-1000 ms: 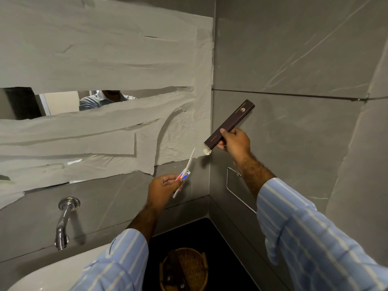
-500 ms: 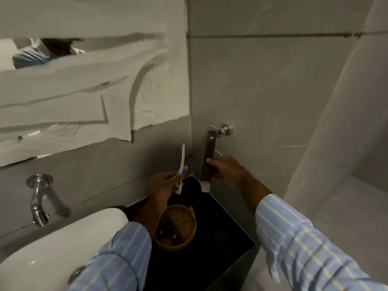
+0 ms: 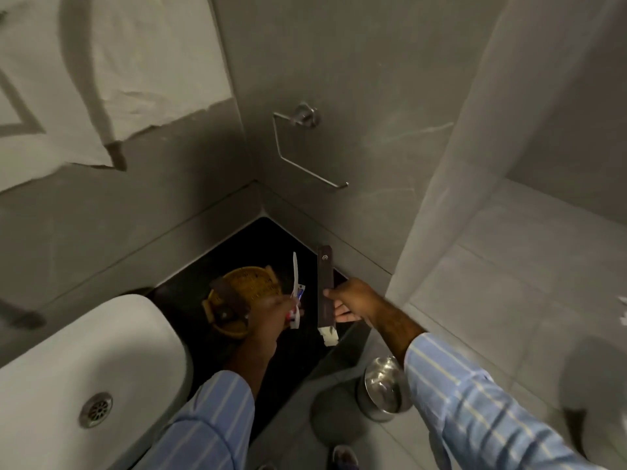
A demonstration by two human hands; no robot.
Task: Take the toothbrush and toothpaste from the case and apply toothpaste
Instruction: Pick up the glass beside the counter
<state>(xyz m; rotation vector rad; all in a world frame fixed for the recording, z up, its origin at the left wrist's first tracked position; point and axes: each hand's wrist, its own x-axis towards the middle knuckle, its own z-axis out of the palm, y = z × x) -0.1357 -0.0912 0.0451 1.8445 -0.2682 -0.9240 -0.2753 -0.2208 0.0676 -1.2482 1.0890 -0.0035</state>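
Observation:
My left hand (image 3: 271,317) grips a white toothbrush (image 3: 295,276), which points up, together with a small blue, red and white toothpaste tube (image 3: 300,293). To its right my right hand (image 3: 356,303) holds the long dark brown case (image 3: 325,286) upright, with a pale flap hanging open at its lower end. Both hands hover over the black countertop (image 3: 271,239) in the corner of the grey walls. The two hands are a short gap apart and do not touch.
A woven yellow basket (image 3: 244,279) sits on the countertop behind my left hand. A white sink (image 3: 84,361) with a metal drain lies at the lower left. A metal towel ring (image 3: 298,147) hangs on the wall. A steel bin (image 3: 381,388) stands on the floor below.
The view has tilted downward, away from the paper-covered mirror and tap. Both hands have come lower over the countertop. The case has turned from slanted to upright.

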